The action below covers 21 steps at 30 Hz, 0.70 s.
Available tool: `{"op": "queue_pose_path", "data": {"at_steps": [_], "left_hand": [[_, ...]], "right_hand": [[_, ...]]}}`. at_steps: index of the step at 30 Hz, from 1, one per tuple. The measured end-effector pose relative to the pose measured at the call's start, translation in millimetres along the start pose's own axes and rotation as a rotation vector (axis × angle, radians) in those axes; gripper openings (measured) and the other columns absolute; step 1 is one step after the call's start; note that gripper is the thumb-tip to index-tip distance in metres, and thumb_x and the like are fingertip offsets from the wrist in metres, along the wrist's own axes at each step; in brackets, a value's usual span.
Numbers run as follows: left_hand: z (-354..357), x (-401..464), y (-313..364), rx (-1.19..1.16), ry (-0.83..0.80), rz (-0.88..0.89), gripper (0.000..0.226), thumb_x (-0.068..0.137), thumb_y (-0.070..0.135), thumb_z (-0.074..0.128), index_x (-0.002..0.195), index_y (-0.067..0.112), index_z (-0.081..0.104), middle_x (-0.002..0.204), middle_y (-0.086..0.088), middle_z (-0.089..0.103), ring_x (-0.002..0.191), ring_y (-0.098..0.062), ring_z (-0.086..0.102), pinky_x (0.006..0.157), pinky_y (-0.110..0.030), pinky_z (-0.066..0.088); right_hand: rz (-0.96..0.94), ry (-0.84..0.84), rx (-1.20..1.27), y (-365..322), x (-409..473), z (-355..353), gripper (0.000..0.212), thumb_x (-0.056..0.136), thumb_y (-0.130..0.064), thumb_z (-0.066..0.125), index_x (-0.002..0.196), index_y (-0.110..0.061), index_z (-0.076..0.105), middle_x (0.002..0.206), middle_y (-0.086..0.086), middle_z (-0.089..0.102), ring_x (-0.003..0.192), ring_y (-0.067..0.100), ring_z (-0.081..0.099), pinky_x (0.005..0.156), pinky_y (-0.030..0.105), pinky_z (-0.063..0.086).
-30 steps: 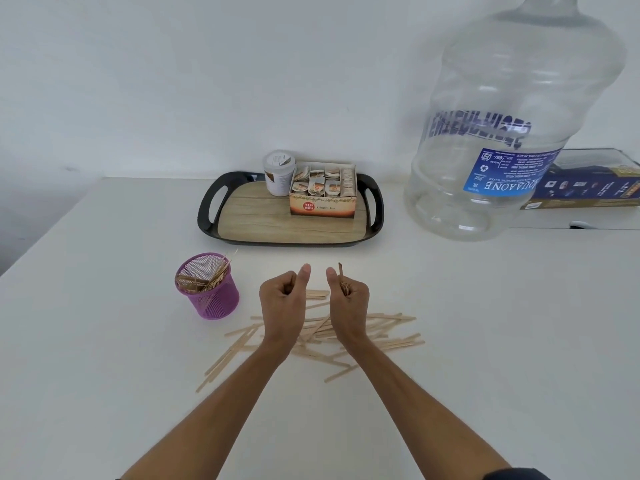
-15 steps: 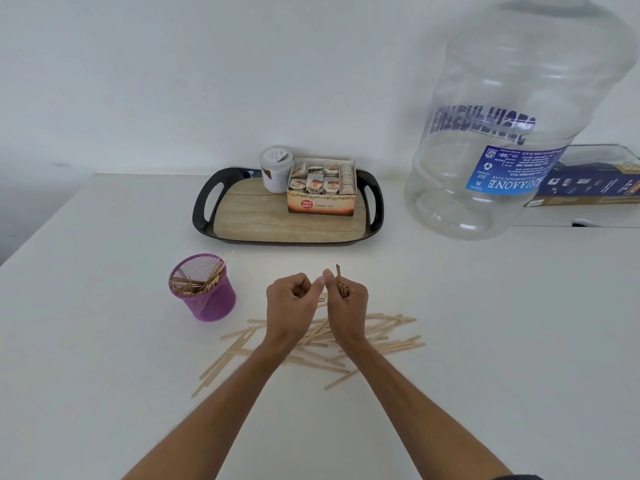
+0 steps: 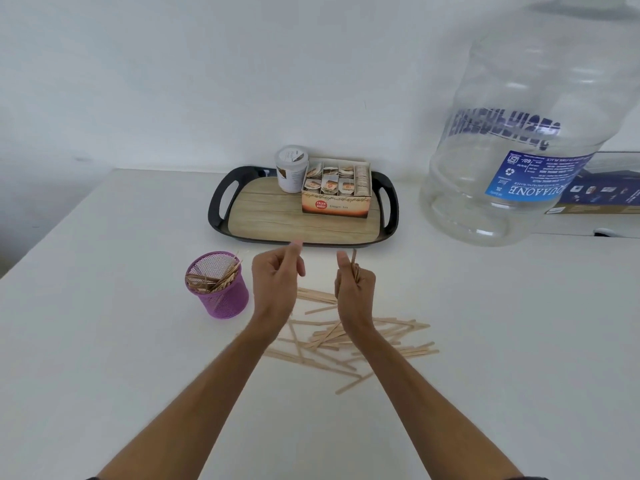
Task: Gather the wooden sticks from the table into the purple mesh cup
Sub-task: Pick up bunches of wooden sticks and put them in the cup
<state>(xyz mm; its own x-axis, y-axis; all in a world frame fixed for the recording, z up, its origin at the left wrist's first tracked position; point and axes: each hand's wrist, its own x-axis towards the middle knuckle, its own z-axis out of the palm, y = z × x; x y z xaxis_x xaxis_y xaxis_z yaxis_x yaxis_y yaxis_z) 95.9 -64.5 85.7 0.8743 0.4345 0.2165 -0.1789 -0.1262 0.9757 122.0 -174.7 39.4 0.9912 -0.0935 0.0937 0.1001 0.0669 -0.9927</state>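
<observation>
Many sticks [image 3: 346, 341] left on the counter [image 3: 485, 341]
Right hand [image 3: 355, 285] clamps a bundle; left hand [image 3: 275, 278] is loosely curled, empty; sticks could catch the cup [image 3: 218, 289] rim and scatter.

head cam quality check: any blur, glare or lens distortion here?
Head view: wide-angle warp, the water jug bulges and leans at the right edge; slight motion blur on the left hand; right hand, with sticks in its fist, is sharper; light is soft and even, only faint shadows under the purple cup and tray; mild reflections on the jug, no harsh glare.
</observation>
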Motion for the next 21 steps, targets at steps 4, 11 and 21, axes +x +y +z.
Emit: {"op": "queue_pose_path", "data": {"at_steps": [4, 11, 21], "left_hand": [[-19.4, 24.3, 31.2, -0.156, 0.053, -0.007, 0.057, 0.101, 0.028, 0.048, 0.049, 0.006, 0.050, 0.038, 0.002, 0.038, 0.034, -0.010, 0.028, 0.039, -0.019, 0.023], [-71.6, 85.8, 69.7, -0.298, 0.239, 0.012, 0.069, 0.103, 0.042, 0.036, 0.041, 0.015, 0.045, 0.038, 0.000, 0.032, 0.036, -0.014, 0.021, 0.042, -0.022, 0.014], [-104.2, 104.2, 22.5, -0.249, 0.328, -0.061, 0.073, 0.103, 0.049, 0.030, 0.040, 0.016, 0.046, 0.038, -0.001, 0.033, 0.037, -0.016, 0.023, 0.043, -0.028, 0.015]], "right_hand": [[0.116, -0.095, 0.230, -31.5, 11.9, 27.2, 0.055, 0.104, -0.033, 0.044, 0.051, -0.021, 0.033, 0.045, -0.007, 0.027, 0.041, 0.010, 0.025, 0.042, 0.024, 0.025], [0.282, -0.154, 0.531, -59.4, 29.5, 100.9, 0.049, 0.104, -0.030, 0.044, 0.059, -0.016, 0.034, 0.044, -0.006, 0.033, 0.042, 0.009, 0.040, 0.052, 0.025, 0.043], [0.113, -0.161, 0.181, -24.4, 18.9, 169.7, 0.055, 0.105, -0.039, 0.038, 0.056, -0.014, 0.040, 0.064, 0.012, 0.043, 0.060, 0.018, 0.040, 0.057, 0.018, 0.035]]}}
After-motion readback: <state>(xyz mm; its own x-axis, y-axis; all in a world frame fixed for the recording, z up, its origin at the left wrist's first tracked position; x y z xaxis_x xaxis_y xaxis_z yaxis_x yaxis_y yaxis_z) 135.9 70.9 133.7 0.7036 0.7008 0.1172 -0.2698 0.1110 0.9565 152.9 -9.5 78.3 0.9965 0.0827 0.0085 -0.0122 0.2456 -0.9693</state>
